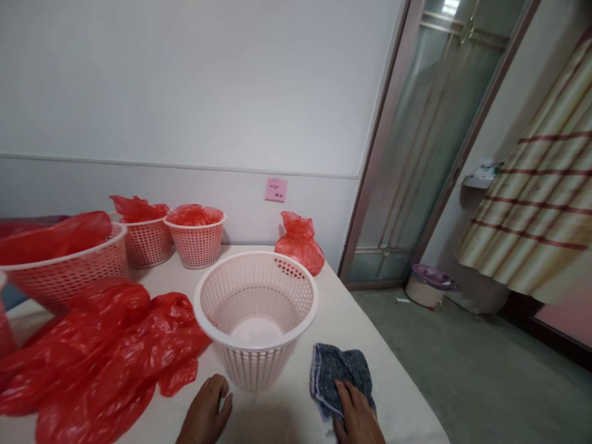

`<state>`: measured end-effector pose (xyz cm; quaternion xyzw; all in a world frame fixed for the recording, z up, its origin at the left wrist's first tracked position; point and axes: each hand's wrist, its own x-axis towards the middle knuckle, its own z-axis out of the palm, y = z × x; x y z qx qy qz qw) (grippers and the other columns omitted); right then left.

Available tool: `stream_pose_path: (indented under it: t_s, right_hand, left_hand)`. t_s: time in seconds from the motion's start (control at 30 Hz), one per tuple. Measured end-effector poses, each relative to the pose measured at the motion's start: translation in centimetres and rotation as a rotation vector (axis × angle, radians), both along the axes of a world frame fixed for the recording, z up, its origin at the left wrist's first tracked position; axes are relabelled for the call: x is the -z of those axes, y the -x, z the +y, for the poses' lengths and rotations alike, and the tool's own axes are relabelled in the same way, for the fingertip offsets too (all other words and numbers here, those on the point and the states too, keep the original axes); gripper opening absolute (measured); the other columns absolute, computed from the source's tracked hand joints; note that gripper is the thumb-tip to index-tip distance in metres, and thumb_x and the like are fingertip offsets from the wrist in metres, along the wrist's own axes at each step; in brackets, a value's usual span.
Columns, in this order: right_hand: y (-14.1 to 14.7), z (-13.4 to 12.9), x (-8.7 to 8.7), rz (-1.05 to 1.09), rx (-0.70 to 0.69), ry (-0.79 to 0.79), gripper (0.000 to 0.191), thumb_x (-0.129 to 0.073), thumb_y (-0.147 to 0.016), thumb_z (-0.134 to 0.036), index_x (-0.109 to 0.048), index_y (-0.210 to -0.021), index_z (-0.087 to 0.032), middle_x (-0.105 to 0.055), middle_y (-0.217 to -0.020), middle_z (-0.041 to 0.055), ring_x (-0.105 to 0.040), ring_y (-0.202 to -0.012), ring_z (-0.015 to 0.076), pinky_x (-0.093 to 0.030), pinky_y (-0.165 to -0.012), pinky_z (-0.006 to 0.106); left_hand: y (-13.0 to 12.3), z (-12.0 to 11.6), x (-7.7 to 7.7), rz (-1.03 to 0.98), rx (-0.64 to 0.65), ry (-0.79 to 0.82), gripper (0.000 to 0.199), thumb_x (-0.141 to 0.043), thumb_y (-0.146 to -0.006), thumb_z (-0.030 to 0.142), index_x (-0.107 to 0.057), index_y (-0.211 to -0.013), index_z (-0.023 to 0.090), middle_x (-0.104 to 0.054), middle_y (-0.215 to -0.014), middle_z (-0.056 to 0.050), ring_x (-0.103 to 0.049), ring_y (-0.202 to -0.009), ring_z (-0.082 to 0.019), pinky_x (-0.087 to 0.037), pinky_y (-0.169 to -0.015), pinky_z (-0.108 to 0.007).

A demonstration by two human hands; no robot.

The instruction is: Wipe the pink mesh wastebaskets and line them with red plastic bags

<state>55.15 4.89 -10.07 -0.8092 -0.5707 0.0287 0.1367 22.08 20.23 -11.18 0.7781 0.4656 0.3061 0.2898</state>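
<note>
An empty white plastic basket [256, 364] with slotted sides stands upright on the white-covered table [398, 394] in front of me. My left hand [208, 407] rests just in front of it to the left, its fingers curled in with nothing visible in them. To the right of the basket lies a folded dark grey cloth [330, 370]. My right hand [358, 416] is on that cloth, with the fingers over its near part and the thumb at its edge. Crumpled red plastic bags [111, 364] spread across the table at the left.
Behind the bags stand a large basket [87, 271] and two smaller baskets [197, 246] [148, 243], with red bags inside. A tied red bag [300, 246] sits near the wall, below a pink note [276, 190]. A bin [428, 287] stands on the floor by the glass door [411, 154].
</note>
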Motion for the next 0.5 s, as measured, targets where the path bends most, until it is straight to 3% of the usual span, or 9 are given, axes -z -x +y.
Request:
stream_pose_path:
  t_s: [0.07, 0.13, 0.23, 0.33, 0.4, 0.5]
  right_hand:
    - [-1.1, 0.3, 0.6, 0.105, 0.014, -0.097, 0.058, -0.048, -0.072, -0.018, -0.059, -0.129, -0.008, -0.059, -0.133, 0.0177, -0.054, -0.124, 0.0312, -0.040, -0.107, 0.043]
    - [-2.0, 0.5, 0.2, 0.328, 0.102, -0.224, 0.053, -0.049, -0.073, -0.026, -0.064, -0.120, -0.009, -0.064, -0.126, 0.0168, -0.057, -0.120, 0.0317, -0.041, -0.106, 0.044]
    - [-1.7, 0.2, -2.6, 0.831, 0.344, -0.419, 0.048, -0.058, -0.071, -0.047, -0.068, -0.105, -0.014, -0.073, -0.109, 0.0125, -0.064, -0.108, 0.0327, -0.049, -0.097, 0.044]
    - [1.5, -0.5, -6.2, 1.443, 0.490, -0.563, 0.050, -0.074, -0.060, -0.051, -0.067, -0.097, -0.019, -0.076, -0.096, 0.0050, -0.069, -0.099, 0.0278, -0.054, -0.086, 0.037]
    - [4.9, -0.7, -7.8, 1.807, 0.489, -0.496, 0.048, -0.079, -0.055, -0.047, -0.068, -0.093, -0.020, -0.077, -0.087, 0.0031, -0.071, -0.091, 0.0267, -0.056, -0.079, 0.037]
    - [9.7, -0.3, -8.0, 2.070, 0.353, -0.237, 0.048, -0.080, -0.047, -0.053, -0.072, -0.078, -0.017, -0.076, -0.079, 0.0084, -0.070, -0.093, 0.0320, -0.056, -0.081, 0.044]
  left_hand:
    - [0.1, -0.6, 0.1, -0.073, -0.044, 0.051, 0.016, -0.052, -0.081, 0.032, -0.045, -0.070, 0.023, -0.049, -0.070, 0.001, -0.047, -0.069, -0.019, -0.037, -0.067, -0.032]
    - [0.2, -1.5, 0.0, -0.159, -0.084, 0.122, 0.017, -0.052, -0.081, 0.033, -0.044, -0.069, 0.024, -0.047, -0.068, 0.003, -0.045, -0.067, -0.018, -0.036, -0.066, -0.031]
    - [-0.2, -3.3, -0.5, -0.318, -0.099, 0.257, 0.023, -0.053, -0.083, 0.039, -0.047, -0.069, 0.023, -0.044, -0.064, 0.005, -0.043, -0.063, -0.016, -0.035, -0.063, -0.029]
    - [-1.6, -5.4, -1.2, -0.511, -0.079, 0.426, 0.031, -0.058, -0.081, 0.051, -0.053, -0.070, 0.022, -0.048, -0.062, 0.005, -0.045, -0.061, -0.014, -0.036, -0.060, -0.028]
    - [-3.1, -6.9, -1.4, -0.656, -0.071, 0.581, 0.039, -0.061, -0.076, 0.060, -0.057, -0.072, 0.022, -0.057, -0.067, 0.003, -0.052, -0.064, -0.016, -0.042, -0.063, -0.029]
    - [-5.1, -8.7, -2.0, -0.884, -0.060, 0.872, 0.053, -0.062, -0.067, 0.072, -0.064, -0.069, 0.019, -0.068, -0.069, -0.006, -0.064, -0.067, -0.024, -0.050, -0.068, -0.039]
